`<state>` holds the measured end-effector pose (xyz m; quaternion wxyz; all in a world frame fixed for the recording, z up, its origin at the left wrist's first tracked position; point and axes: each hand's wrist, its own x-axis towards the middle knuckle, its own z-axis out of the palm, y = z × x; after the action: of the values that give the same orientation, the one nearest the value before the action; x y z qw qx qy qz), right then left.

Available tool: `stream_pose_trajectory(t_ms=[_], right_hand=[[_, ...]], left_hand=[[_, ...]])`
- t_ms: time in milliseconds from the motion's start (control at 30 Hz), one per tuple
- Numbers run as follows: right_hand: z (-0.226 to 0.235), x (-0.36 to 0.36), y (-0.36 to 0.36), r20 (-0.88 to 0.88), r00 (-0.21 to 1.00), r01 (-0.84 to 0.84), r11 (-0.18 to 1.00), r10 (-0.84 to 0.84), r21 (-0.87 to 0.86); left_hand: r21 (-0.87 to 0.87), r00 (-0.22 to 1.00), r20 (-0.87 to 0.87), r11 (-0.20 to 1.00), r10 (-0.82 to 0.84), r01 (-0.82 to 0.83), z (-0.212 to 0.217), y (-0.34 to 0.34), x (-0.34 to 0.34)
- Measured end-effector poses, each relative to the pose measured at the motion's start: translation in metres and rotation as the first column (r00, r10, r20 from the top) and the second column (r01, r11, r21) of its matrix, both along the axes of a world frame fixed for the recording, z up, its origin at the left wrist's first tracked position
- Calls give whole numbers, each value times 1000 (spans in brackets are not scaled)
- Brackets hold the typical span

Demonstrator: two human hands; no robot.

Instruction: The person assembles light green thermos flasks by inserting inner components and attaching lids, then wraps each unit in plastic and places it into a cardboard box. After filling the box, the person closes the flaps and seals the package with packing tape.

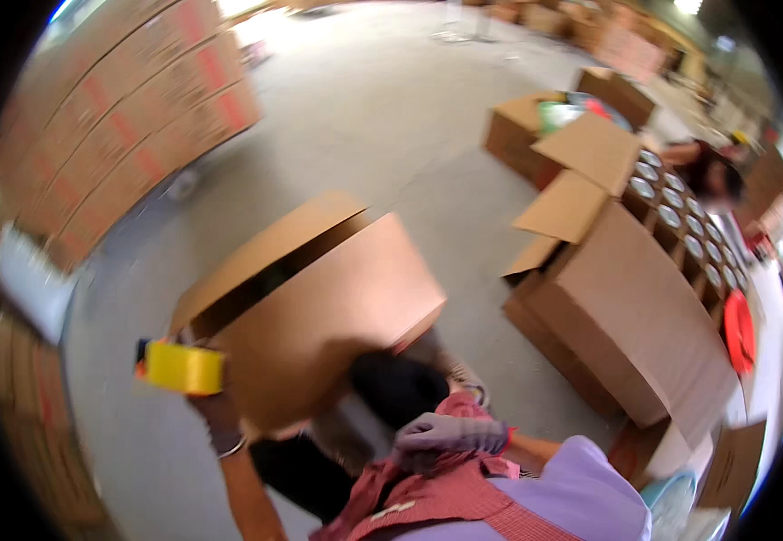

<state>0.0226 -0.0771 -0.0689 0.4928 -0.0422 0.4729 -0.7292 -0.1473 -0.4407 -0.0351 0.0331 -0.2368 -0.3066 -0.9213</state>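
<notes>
My left hand (215,417), in a grey glove, is wrapped round a tape dispenser (186,368) with a wide yellow roll, held at the left side of a brown cardboard box (328,316). The box rests tilted before my knees, one long flap raised and a dark gap along its top. My right hand (450,435), also gloved, lies closed against the red checked apron (450,491) on my lap. Whether it pinches the cloth or something small is hidden. Some blur softens the left hand's fingers.
Stacked cartons (130,135) rise at the far left, beside a pale plastic bag (32,279). An open carton (626,311) stands to the right, before several round-topped cans (680,212) in rows and a red ring (739,332). Another person (712,171) bends behind the cans.
</notes>
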Motion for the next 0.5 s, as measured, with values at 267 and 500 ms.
stream_pose_trajectory(t_ms=[267,500], right_hand=[[-11,44,-66,-95,547,-760,541,832,361],[-22,69,-67,-318,40,-469,299,947,831]], left_hand=[[-283,893,107,874,438,-395,29,61,138],[-566,416,-700,-96,581,-819,39,69,168]])
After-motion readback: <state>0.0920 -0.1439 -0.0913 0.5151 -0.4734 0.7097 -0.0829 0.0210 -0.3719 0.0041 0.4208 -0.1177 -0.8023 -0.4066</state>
